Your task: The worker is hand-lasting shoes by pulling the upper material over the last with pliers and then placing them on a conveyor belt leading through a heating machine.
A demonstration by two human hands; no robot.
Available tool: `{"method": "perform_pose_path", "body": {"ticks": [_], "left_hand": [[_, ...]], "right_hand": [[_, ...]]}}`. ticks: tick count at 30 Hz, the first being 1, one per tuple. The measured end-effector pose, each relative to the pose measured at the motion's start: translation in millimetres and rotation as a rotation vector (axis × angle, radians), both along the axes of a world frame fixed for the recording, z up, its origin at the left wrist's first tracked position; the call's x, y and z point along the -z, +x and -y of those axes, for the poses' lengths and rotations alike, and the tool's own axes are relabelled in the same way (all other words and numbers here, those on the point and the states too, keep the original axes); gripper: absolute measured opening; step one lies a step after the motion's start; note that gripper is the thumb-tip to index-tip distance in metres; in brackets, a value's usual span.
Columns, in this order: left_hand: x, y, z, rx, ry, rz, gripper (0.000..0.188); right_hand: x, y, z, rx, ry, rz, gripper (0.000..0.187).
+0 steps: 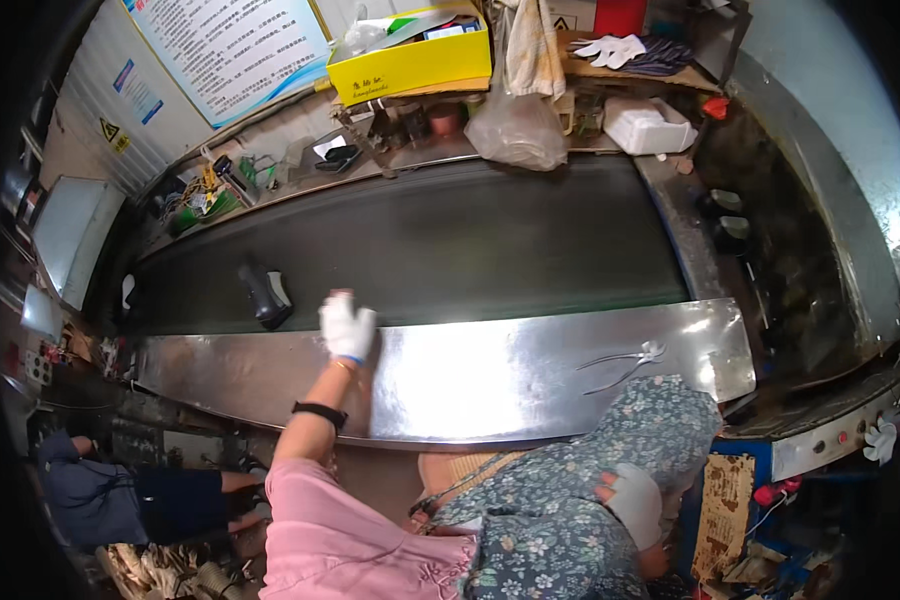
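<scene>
My left hand (348, 326), in a white glove with bare fingertips, reaches over the near edge of a dark conveyor belt (450, 235). Its fingers point away and the thumb stands apart; nothing is in it. To its left a dark boot (263, 297) with a pale sole lies on the belt, apart from the hand and slightly blurred. My right hand (632, 505), gloved the same way, rests low against my flowered apron (560, 500), fingers loosely out and holding nothing visible. A thin two-armed metal tool (618, 363) with a white-wrapped end lies on the steel table (450, 380).
A pale-soled item (128, 291) sits at the belt's left end. Behind the belt stand a yellow box (410, 58), a plastic bag (518, 130) and a white foam box (650, 125). Dark boots (728, 222) are at right. Another person (140, 490) is at lower left.
</scene>
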State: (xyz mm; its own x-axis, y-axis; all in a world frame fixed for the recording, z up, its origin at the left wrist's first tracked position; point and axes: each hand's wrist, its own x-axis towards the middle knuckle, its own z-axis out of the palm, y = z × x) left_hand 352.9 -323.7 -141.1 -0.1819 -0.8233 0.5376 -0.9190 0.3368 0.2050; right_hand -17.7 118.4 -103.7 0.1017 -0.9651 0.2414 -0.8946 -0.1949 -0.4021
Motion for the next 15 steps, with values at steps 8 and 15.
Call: {"method": "perform_pose_path", "body": {"ticks": [8,15], "left_hand": [[8.9,159.8,93.2,-0.342,0.533,-0.893,0.050],[6.6,121.0,126.4,-0.283,0.949,-0.931,0.055]], "right_hand": [[-14.8,-7.8,9.4,0.077,-0.030,0.049,0.029],[20.2,9.8,4.3,0.146,-0.136,0.085,0.027]]}}
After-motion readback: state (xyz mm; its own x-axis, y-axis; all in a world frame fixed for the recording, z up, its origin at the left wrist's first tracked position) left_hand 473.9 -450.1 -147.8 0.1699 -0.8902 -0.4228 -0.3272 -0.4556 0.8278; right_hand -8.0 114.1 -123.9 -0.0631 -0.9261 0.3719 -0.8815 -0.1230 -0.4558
